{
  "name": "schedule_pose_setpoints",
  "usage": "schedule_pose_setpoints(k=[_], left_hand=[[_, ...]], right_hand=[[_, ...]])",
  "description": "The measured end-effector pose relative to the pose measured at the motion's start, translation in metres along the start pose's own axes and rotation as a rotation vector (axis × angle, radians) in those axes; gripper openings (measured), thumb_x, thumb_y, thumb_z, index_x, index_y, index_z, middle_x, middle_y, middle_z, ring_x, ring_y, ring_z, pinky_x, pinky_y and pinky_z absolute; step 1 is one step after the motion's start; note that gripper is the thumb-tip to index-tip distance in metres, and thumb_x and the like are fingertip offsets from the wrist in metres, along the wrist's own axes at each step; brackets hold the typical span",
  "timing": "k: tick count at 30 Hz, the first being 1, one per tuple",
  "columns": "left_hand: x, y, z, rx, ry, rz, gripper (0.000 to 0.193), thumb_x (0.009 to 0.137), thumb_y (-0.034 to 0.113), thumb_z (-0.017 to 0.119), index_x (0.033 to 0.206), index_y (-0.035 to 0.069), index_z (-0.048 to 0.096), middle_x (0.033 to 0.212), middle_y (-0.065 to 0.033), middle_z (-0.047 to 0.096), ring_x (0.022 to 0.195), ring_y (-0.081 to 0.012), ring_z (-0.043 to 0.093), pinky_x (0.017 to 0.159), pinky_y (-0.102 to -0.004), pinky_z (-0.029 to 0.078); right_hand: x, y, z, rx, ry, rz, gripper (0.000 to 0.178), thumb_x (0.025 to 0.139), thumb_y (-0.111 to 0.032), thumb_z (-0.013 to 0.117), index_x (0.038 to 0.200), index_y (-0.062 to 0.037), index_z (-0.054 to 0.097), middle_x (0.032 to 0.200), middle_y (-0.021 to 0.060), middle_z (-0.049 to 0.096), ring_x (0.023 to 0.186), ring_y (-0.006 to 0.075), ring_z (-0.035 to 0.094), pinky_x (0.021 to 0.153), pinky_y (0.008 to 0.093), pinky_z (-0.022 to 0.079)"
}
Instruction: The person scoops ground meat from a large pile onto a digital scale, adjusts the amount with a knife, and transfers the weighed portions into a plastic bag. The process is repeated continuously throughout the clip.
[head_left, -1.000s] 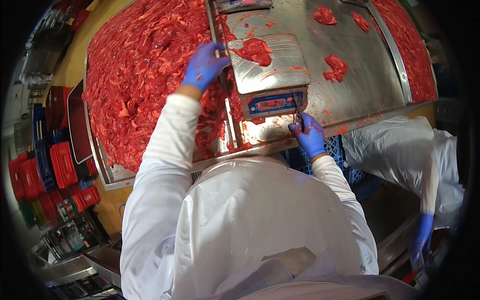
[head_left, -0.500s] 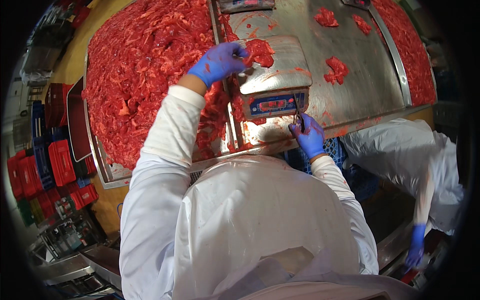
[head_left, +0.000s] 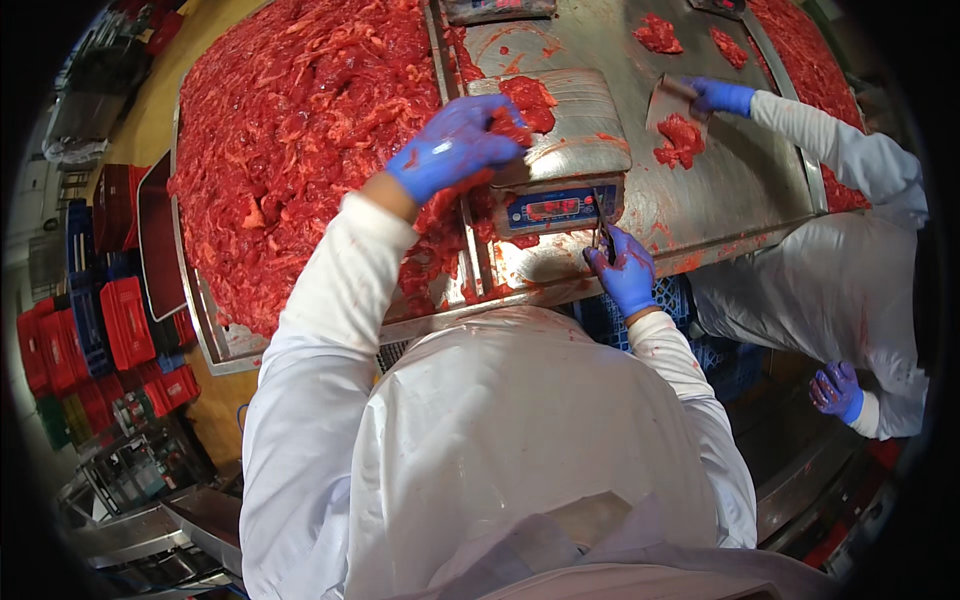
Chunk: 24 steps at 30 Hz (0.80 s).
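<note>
Head view: the left hand (head_left: 452,150), in a blue glove, has its fingers curled narrow around a piece of meat (head_left: 507,127) at the left edge of the scale (head_left: 575,150). The right hand (head_left: 628,276) is closed around the handle of a thin dark tool (head_left: 602,232), probably a knife, its tip pointing up in front of the scale's blue panel (head_left: 585,206).

The step in hand looks like adjusting a portion by weight. Letting the piece go onto the plate would call for the left fingers to spread just beside the lump (head_left: 532,103), which lies just beyond their tips; lifting it away would call for a firm pinch, as the meat looks wet and slack.

Left of those fingers, a big steel tray (head_left: 208,335) is heaped with raw meat (head_left: 300,140). Farther left stand a red tub (head_left: 158,235), whose contents I cannot make out, and red crates (head_left: 127,325). Below the right fingers, under the table (head_left: 740,165), is a blue crate (head_left: 672,298). Beyond them to the right, a co-worker's hand (head_left: 722,97) holds a broad scraper (head_left: 664,104) at another lump (head_left: 681,143).
</note>
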<state>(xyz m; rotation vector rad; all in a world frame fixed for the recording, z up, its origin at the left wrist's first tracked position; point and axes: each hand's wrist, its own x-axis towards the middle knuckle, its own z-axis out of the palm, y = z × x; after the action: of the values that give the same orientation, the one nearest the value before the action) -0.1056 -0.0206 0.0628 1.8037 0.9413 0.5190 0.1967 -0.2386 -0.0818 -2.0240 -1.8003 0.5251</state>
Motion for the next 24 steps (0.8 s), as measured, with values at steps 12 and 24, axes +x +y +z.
schedule_pose_setpoints(k=[12, 24], left_hand=[[-0.046, -0.107, 0.027, 0.778, 0.004, -0.074, 0.057, 0.082, 0.043, 0.077, 0.126, 0.008, 0.069, 0.132, -0.02, 0.063, 0.135, -0.0379, 0.054, 0.115, -0.0451, 0.044], [-0.108, -0.051, 0.055, 0.335, -0.344, -0.069, 0.028, 0.09, 0.022, 0.063, 0.111, 0.004, 0.069, 0.095, -0.0244, 0.069, 0.091, -0.0407, 0.07, 0.083, -0.0485, 0.057]], right_hand=[[0.049, -0.088, -0.021, 1.233, -0.715, 0.244, 0.024, 0.106, -0.024, 0.06, 0.115, -0.0027, 0.065, 0.093, 0.0017, 0.065, 0.086, 0.0131, 0.066, 0.082, 0.0289, 0.056], [0.12, -0.136, -0.016, 1.506, -0.52, 0.362, 0.019, 0.103, -0.017, 0.064, 0.114, -0.0006, 0.065, 0.097, 0.0059, 0.067, 0.083, 0.0152, 0.067, 0.088, 0.0364, 0.062]])
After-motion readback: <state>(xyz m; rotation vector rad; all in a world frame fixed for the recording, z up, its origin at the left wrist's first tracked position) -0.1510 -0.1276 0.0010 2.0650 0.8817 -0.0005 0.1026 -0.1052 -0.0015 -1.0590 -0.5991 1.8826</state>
